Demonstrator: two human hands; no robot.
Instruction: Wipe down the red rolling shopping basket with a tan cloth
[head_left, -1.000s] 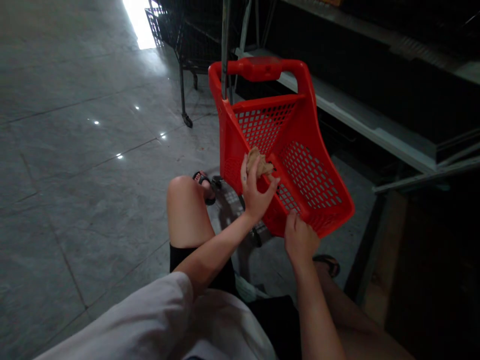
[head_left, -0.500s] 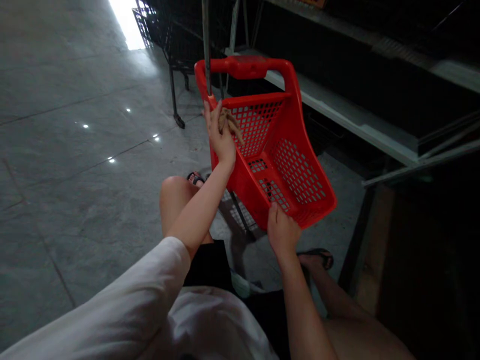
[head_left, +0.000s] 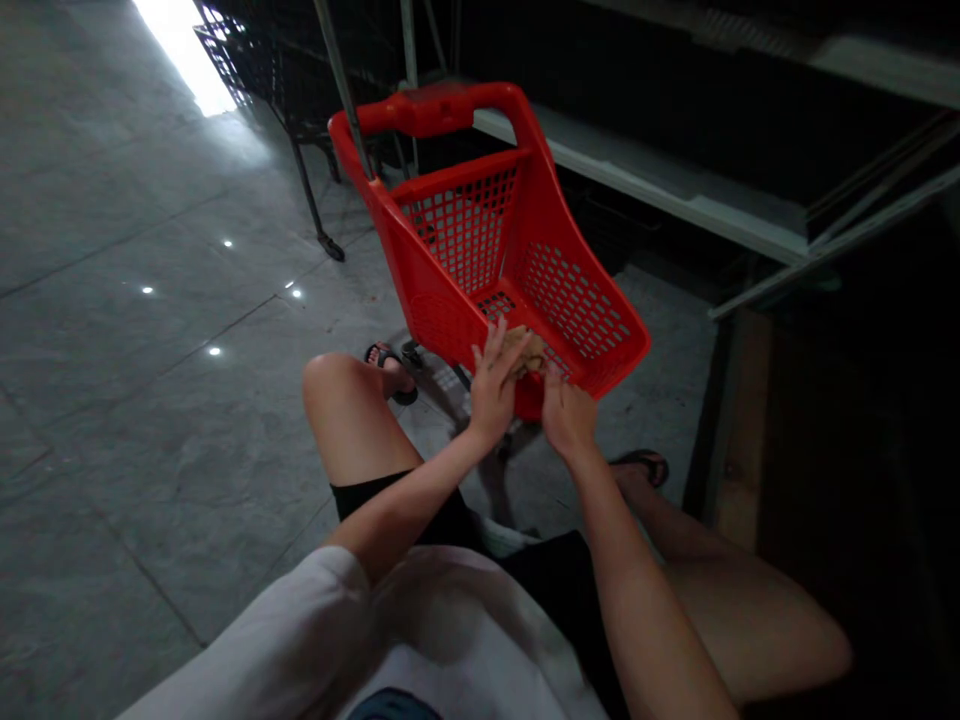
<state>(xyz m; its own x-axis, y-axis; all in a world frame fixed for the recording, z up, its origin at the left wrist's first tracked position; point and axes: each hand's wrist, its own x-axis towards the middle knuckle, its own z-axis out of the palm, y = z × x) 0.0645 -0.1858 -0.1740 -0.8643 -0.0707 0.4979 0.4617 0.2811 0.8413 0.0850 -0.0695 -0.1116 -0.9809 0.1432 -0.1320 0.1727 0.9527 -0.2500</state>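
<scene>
A red plastic shopping cart (head_left: pixel 442 330) with lattice walls stands tilted in view in front of my knees. At its near rim, my left hand (head_left: pixel 493 392) presses a crumpled tan cloth (head_left: pixel 527 352) against the edge, fingers over the cloth. Right beside it, my right hand (head_left: pixel 568 412) grips the same rim with its fingers curled over the top. The cart's inside holds nothing that I can see, though my hands and the cloth hide part of the near end.
A dark wire cart (head_left: pixel 292 130) on casters stands behind at the left. White-edged metal shelving (head_left: pixel 675 205) runs along the right. A thin pole (head_left: pixel 341 80) rises by the red cart's handle. My sandalled foot (head_left: pixel 391 372) is close to the cart's wheels.
My left hand has slid the cloth along the side rim, from near the handle down to the near end beside my right hand. My right hand keeps its grip on the rim.
</scene>
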